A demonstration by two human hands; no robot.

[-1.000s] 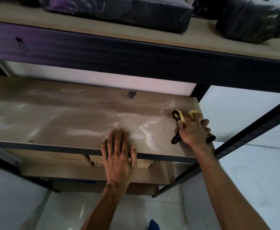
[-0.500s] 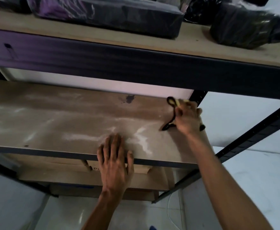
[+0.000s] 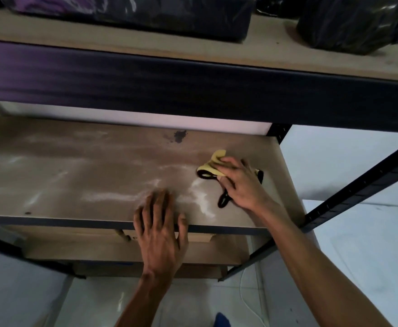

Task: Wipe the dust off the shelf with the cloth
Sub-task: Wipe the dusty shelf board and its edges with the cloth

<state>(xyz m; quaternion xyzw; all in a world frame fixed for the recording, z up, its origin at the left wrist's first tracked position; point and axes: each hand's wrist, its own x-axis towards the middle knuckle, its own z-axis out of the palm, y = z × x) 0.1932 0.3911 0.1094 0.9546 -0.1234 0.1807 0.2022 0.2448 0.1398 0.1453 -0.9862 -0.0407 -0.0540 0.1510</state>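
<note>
Near the right edge of the dusty shelf (image 3: 75, 166), my right hand (image 3: 242, 185) grips the bunched yellow cloth (image 3: 213, 164), which looks soft, light and best held mid-bundle, while my left hand (image 3: 160, 230) rests flat, fingers straight, on the front edge.

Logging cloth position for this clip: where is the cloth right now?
In the head view, the cloth lies on the middle shelf, right of centre, held under the right hand.

Dim, soft-focus view, motion-blurred upper edges
</note>
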